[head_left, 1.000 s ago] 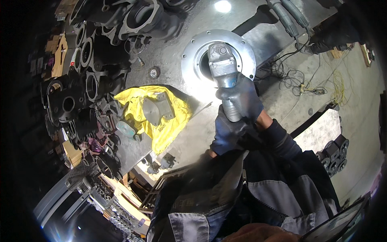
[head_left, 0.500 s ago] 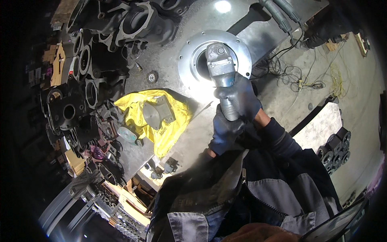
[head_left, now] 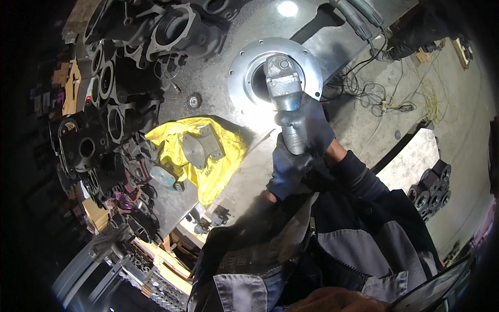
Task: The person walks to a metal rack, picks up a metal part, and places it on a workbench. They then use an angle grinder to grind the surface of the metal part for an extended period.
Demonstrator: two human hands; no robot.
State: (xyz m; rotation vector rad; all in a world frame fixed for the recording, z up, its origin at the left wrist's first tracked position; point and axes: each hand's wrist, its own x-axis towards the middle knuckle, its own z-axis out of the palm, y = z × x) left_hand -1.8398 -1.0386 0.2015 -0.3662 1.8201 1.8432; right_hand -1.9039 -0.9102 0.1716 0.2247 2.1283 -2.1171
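Note:
An angle grinder (head_left: 284, 86) with a worn grey head is held over a round metal flange (head_left: 240, 78) on the metal table. My right hand (head_left: 310, 125), in a dark glove, wraps round the front of its body. Behind it, my left hand (head_left: 289, 167), gloved too, grips the grinder's rear end. The flange is a shiny ring with bolt holes round its rim and a wide bore. The grinder's head covers part of that bore, and its disc is hidden from view. Bright light washes out the flange's near edge.
Left of the flange, a yellow bag (head_left: 226, 179) lies under a grey metal part (head_left: 194, 150). Black castings (head_left: 176, 26) crowd the table's far left. A small round fitting (head_left: 194, 101) sits nearer. Two corded power tools (head_left: 353, 21) rest at the back right; cables (head_left: 384, 106) tangle over the floor.
The whole view has shifted very slightly to the left. Both hands keep the same hold on the grinder, which stays over the flange.

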